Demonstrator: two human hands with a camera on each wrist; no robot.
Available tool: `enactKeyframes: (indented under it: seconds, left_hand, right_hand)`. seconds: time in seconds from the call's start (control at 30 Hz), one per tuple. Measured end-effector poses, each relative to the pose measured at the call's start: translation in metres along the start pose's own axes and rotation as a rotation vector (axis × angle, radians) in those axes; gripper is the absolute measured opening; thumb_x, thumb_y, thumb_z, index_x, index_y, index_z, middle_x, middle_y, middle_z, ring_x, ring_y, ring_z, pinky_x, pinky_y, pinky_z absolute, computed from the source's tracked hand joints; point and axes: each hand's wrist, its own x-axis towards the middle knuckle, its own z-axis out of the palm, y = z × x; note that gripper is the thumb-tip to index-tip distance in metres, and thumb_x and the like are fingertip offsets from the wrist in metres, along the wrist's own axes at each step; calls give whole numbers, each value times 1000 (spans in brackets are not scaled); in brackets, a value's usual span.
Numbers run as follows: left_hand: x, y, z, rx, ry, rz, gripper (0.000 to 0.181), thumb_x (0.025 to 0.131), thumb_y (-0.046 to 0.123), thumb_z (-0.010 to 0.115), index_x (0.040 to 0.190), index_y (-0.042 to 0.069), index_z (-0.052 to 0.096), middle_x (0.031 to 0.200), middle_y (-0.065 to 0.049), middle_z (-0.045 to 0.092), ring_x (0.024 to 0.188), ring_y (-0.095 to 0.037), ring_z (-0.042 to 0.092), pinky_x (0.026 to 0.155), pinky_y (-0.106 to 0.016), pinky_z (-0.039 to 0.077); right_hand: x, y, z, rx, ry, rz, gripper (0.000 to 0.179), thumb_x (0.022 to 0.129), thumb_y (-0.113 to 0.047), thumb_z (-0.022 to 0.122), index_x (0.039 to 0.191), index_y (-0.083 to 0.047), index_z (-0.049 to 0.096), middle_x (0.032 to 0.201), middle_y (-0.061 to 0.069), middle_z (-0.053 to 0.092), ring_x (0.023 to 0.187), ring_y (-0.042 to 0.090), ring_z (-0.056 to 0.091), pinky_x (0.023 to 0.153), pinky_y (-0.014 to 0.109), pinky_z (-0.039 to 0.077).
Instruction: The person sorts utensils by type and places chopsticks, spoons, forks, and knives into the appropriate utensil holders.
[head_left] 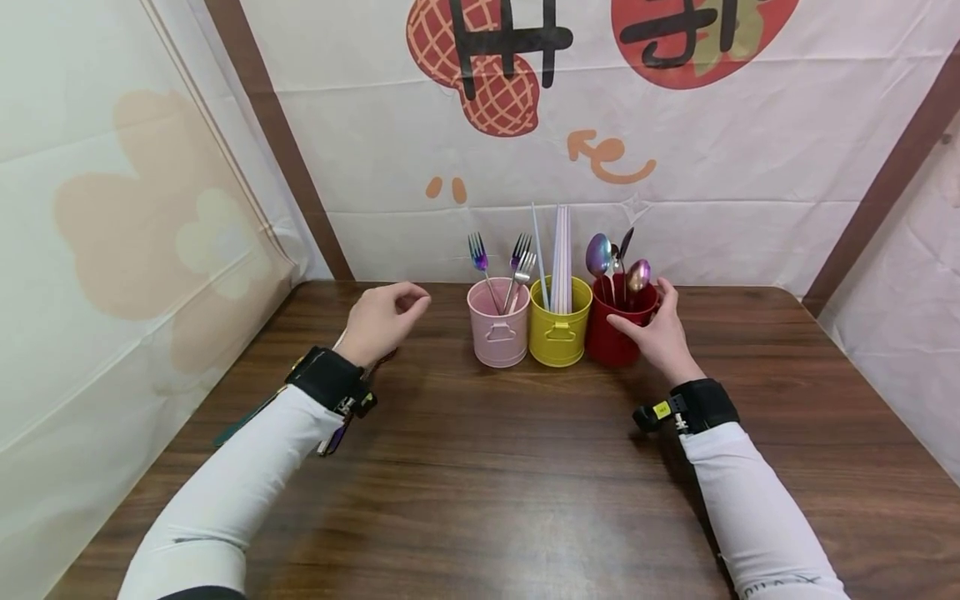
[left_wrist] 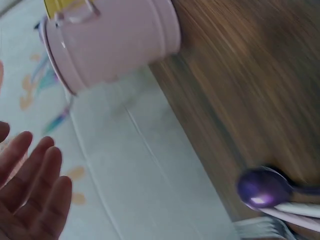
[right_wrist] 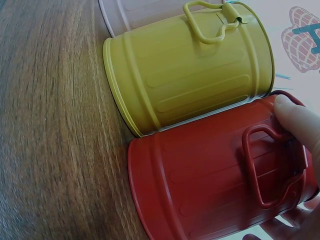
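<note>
My right hand (head_left: 664,340) grips the red bucket (head_left: 611,337) near its rim, with the thumb on the front side. Several spoons (head_left: 598,254), some iridescent, stand in that bucket. Beside it, touching or nearly so, is a yellow bucket (head_left: 556,342) with pale chopsticks (head_left: 561,258) upright in it. Left of that stands a pink bucket (head_left: 499,340) holding several forks (head_left: 478,252). My left hand (head_left: 381,323) hovers left of the pink bucket, fingers loosely bent and holding nothing. Below it in the left wrist view lies a purple spoon (left_wrist: 265,187).
More utensils lie on the wooden table (head_left: 480,467) under my left forearm, among them pale sticks (left_wrist: 297,215) and fork tines (left_wrist: 257,227); the forearm partly hides them. A printed white cloth (head_left: 375,150) hangs behind the table, and another stands along the left side.
</note>
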Motion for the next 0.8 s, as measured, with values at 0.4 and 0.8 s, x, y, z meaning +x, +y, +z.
enactKeyframes:
  seconds: [0.4, 0.8]
  left_hand:
    - [-19, -52, -11, 69, -99, -170, 25, 97, 30, 59, 104, 10, 70, 94, -9, 69, 86, -25, 61, 70, -42, 46]
    - [-32, -79, -12, 179, -352, -251, 19, 88, 24, 69, 94, 6, 70, 87, -8, 67, 75, -25, 60, 61, -40, 47]
  right_hand:
    - [-1, -2, -1, 6, -3, 1, 98, 88, -30, 73, 151, -9, 0, 152, 27, 23, 138, 41, 27, 107, 58, 27]
    - [-1, -1, -1, -2, -1, 2, 98, 88, -31, 73, 151, -10, 1, 151, 27, 23, 137, 42, 28, 108, 59, 27]
